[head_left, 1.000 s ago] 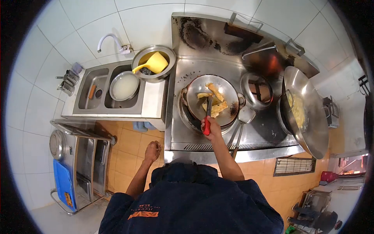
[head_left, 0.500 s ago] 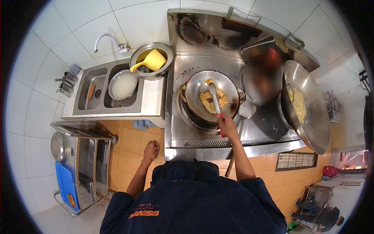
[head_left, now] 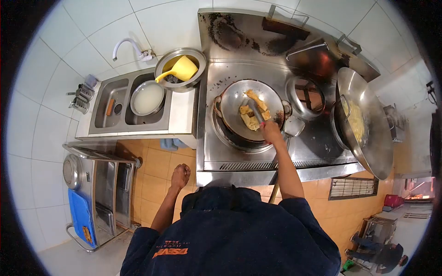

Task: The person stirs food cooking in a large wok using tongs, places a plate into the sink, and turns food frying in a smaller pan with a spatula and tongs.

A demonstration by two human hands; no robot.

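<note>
My right hand (head_left: 272,132) grips metal tongs (head_left: 255,111) over the near right side of a two-handled wok (head_left: 231,103) on the stove. The tong tips are among several golden-brown pieces of food (head_left: 251,122) on the wok's bottom; whether they pinch one I cannot tell. The red part of the tongs is mostly hidden by my fingers. Just right of the wok lies a wok spatula (head_left: 293,126), its long handle running under my right forearm. My left hand (head_left: 181,175) hangs beside my body with curled fingers, nothing seen in it, over the floor left of the stove.
A large tilted wok (head_left: 375,133) with pale yellow food stands at the right, beside a round metal lid or pan (head_left: 304,103). Left is a double sink (head_left: 103,124) with a bowl of cloudy liquid (head_left: 148,99). A yellow dipper (head_left: 183,69) rests in a basin. Another person (head_left: 380,255) is far right.
My right hand has moved forward and slightly right, over the wok's rim. The tongs now reach in more steeply, and the food pieces have shifted. My left hand stays low, curled.
</note>
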